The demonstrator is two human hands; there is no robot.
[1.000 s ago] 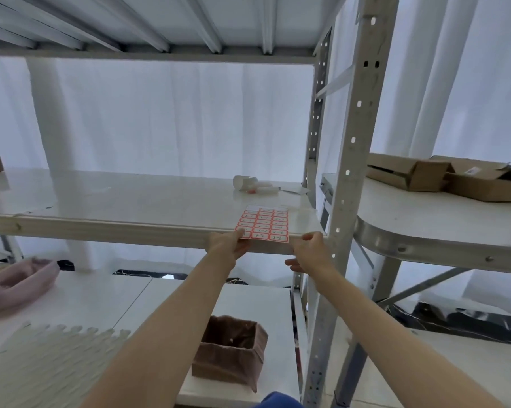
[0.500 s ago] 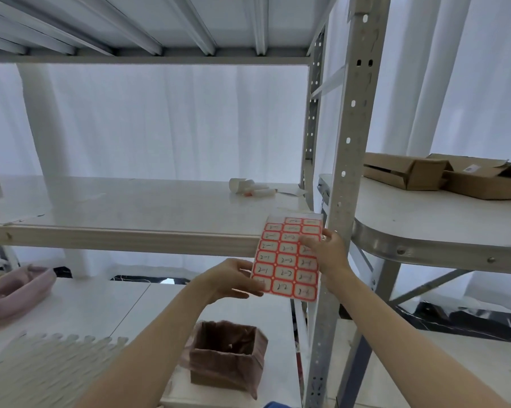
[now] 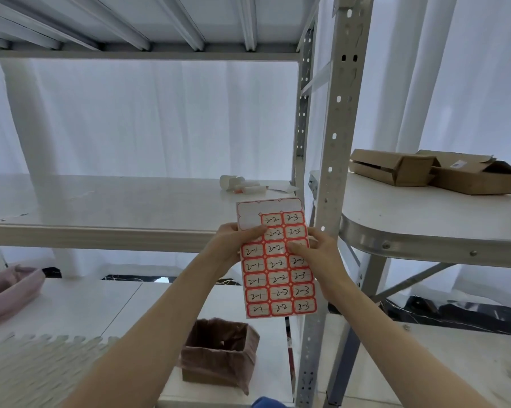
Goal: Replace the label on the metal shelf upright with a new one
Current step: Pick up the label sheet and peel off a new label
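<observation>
Holding a red-bordered sheet of small handwritten stickers [image 3: 277, 260] upright between both hands, in front of the pale shelf board's [image 3: 101, 201] front edge and just left of the perforated grey metal shelf upright [image 3: 333, 160]. Left hand [image 3: 233, 245]: grip closed on the sheet's left edge about a third of the way down, thumb lying across the front, fingers hidden behind. Right hand [image 3: 322, 254]: grip closed on the sheet's right edge at much the same height, thumb pressed flat on the label rows, fingers behind the sheet. Whether the right hand touches the upright cannot be told; it sits just beside it.

Sheet carries three columns marked 2-1, 2-2, 2-3. Top row and the upper part of the left column are bare backing, labels gone.

Any label on the upright itself is too small to make out.

On the shelf board behind the sheet: a small white roll and scraps of paper [image 3: 242, 185]. Below, a brown-lined open box [image 3: 218, 351]. To the right, flattened cardboard cartons [image 3: 433, 172] on a white tabletop [image 3: 425, 219].
</observation>
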